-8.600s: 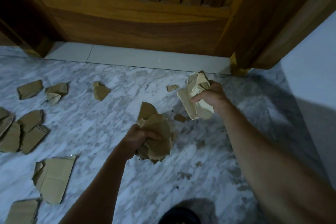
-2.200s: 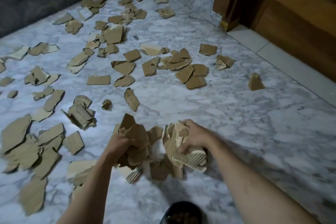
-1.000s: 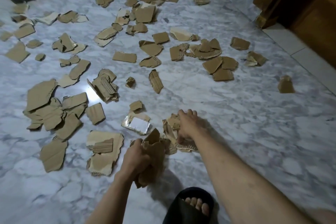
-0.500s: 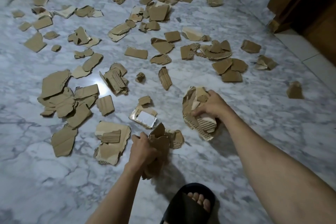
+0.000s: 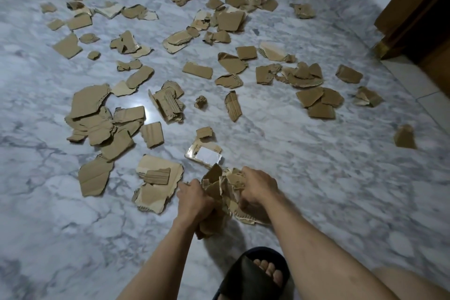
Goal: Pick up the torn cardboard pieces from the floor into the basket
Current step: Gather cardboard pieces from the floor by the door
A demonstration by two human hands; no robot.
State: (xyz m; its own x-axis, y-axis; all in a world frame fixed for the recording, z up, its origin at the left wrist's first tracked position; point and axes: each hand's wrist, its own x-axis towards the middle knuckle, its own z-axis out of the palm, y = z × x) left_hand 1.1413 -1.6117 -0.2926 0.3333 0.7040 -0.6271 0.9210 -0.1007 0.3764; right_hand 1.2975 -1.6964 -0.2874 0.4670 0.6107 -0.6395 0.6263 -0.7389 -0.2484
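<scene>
1. The left hand (image 5: 193, 198) is closed around a bunch of cardboard scraps (image 5: 220, 192), and the right hand (image 5: 258, 189) is closed on the other side of the same bunch. The two hands press it together just above the marble floor (image 5: 328, 178), in front of a foot in a black slipper (image 5: 253, 275).

2. The step in hand, I think, is to join two handfuls into one firm bundle. To do it well, the fingers should squeeze from both sides, so that no small scrap slips out from below.

3. Many torn pieces lie on the floor: a large flat piece (image 5: 155, 182) just left of the hands, a piece with a white label (image 5: 204, 154) just beyond them, and many more farther away.

4. It is better to take the near pieces first, and only if the hands have room.

5. The basket is not in view, so I cannot tell where it is. The full bundle should go there before more is gathered.
</scene>
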